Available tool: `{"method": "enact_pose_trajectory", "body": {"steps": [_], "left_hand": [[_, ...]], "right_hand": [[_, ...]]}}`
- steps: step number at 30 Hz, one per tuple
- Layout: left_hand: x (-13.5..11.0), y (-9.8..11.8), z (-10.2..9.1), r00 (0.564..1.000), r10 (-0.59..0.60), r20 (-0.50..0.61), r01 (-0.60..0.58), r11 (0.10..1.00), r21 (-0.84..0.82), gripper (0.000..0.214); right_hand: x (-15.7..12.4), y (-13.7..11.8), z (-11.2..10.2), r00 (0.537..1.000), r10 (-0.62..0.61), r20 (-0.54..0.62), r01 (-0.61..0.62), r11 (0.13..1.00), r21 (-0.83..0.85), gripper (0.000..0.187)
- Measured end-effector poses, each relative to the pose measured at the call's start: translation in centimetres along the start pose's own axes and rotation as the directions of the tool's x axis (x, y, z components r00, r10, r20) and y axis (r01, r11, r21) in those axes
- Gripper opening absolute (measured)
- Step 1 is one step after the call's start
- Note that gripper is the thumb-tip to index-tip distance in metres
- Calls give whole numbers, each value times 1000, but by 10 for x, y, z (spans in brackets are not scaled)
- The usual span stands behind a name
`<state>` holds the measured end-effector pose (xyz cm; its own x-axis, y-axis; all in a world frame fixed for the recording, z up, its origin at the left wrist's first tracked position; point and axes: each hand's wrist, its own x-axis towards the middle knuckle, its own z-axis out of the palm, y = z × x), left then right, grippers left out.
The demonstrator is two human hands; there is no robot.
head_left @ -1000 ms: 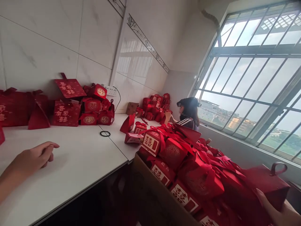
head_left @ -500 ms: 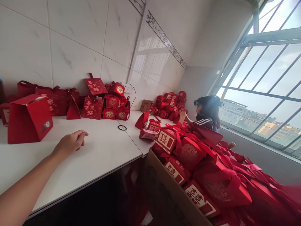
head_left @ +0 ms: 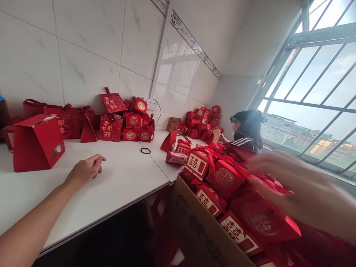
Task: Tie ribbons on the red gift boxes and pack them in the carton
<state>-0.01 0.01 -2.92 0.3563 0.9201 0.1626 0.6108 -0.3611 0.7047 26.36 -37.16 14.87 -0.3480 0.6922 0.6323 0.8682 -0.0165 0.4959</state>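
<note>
My left hand (head_left: 88, 168) rests on the white tabletop (head_left: 119, 174) with its fingers curled in and nothing visible in them. Beside it, to the left, stands a red folded-paper gift box (head_left: 37, 142) with a small dark label on its side. My right hand (head_left: 286, 178) is smeared by motion over a cardboard carton (head_left: 191, 222) heaped with red gift boxes. Whether its fingers grip a ribbon or box cannot be made out. In the carton, a gift box (head_left: 196, 165) shows a white panel with double-happiness characters; red ribbons lie across the heap.
Red gift bags (head_left: 65, 124) and stacked small boxes (head_left: 133, 120) line the tiled wall. A black ring (head_left: 145, 151) lies near the table seam. Another person (head_left: 246, 129) sits by the barred window, near a far pile of red boxes (head_left: 204, 120).
My right hand has come in from the right over the heaped carton. The left hand stays curled on the table. The view has shifted slightly.
</note>
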Motion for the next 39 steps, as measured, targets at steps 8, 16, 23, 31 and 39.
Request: {"method": "enact_pose_trajectory", "body": {"steps": [8,16,23,31,39], "left_hand": [[1,-9,1,999,35,-14,-36,997,-64,23],[5,-13,2,999,45,-5,-45,998,-47,29],[6,-9,7,978,150,-142,-160,985,-58,29],[3,1,25,884,405,-235,-448,878,-171,56],[11,-10,16,769,162,-619,-224,974,-24,33]], "right_hand": [[121,-47,164,583,-26,812,175,980,-94,22],[136,-41,231,459,48,887,101,989,-106,31],[176,-41,225,630,-46,775,91,996,-15,26],[217,-107,245,767,-421,484,239,887,394,26],[220,-179,279,998,65,-9,-44,762,647,38]]}}
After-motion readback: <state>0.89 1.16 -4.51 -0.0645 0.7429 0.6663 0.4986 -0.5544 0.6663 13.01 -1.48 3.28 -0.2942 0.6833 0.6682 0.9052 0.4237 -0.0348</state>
